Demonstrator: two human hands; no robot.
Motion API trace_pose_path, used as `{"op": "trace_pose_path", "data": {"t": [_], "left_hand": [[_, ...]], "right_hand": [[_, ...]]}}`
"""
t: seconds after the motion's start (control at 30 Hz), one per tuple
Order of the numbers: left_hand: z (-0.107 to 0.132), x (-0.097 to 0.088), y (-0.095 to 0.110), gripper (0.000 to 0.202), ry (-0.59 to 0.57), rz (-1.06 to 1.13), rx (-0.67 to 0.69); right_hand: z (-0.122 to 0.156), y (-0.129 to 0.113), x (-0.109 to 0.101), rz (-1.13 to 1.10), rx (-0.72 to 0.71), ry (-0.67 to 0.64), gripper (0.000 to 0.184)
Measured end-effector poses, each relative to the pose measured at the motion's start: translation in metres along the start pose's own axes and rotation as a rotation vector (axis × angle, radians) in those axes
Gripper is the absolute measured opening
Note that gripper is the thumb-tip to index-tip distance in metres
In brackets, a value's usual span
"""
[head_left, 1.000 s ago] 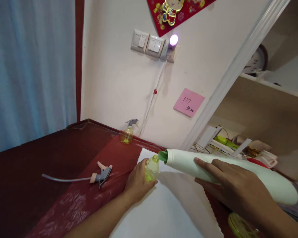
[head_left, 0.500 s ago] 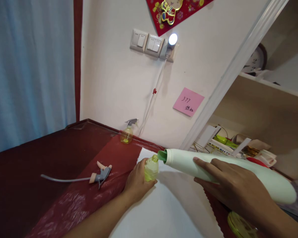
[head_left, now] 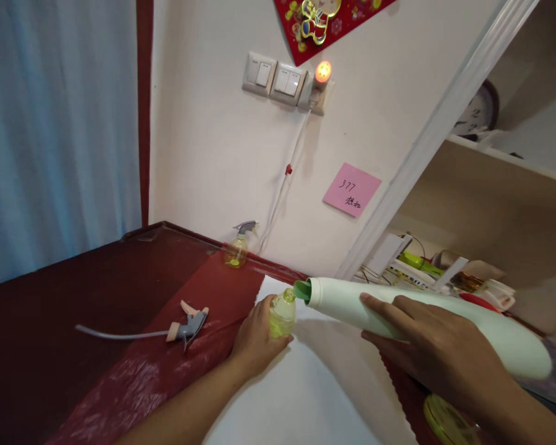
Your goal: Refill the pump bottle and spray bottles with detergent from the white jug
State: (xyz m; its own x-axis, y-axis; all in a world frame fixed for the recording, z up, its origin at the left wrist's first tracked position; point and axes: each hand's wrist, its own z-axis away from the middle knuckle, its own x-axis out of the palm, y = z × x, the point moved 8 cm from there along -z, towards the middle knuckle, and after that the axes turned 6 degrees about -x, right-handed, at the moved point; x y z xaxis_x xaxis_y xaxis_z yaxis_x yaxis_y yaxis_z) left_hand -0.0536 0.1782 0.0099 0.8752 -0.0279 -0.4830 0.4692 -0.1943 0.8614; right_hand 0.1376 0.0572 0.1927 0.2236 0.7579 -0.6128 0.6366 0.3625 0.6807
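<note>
Barely anything shifts: the loose spray trigger [head_left: 188,323] with its tube lies where it did on the red table [head_left: 74,296], apart from the work. The left hand [head_left: 256,341] still clasps the small yellow bottle [head_left: 282,312] upright on the white sheet [head_left: 306,383], and the right hand [head_left: 438,355] keeps its grip on the big white bottle [head_left: 426,321], tipped flat, green spout at the small neck, so the pour looks ongoing. Only the night light [head_left: 322,71] changed, from purple through white to orange.
</note>
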Motion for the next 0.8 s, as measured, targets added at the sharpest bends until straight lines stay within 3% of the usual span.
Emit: {"op": "trace_pose_path", "data": {"t": [0.53,0.8], "left_hand": [[0.000,0.000,-0.001,0.073,-0.003,0.001,-0.006],[-0.001,-0.001,-0.002,0.072,-0.006,-0.008,0.000]], "right_hand": [[-0.002,0.000,0.000,-0.011,0.015,0.003,0.037],[-0.007,0.003,0.012,-0.182,0.138,0.012,0.036]]}}
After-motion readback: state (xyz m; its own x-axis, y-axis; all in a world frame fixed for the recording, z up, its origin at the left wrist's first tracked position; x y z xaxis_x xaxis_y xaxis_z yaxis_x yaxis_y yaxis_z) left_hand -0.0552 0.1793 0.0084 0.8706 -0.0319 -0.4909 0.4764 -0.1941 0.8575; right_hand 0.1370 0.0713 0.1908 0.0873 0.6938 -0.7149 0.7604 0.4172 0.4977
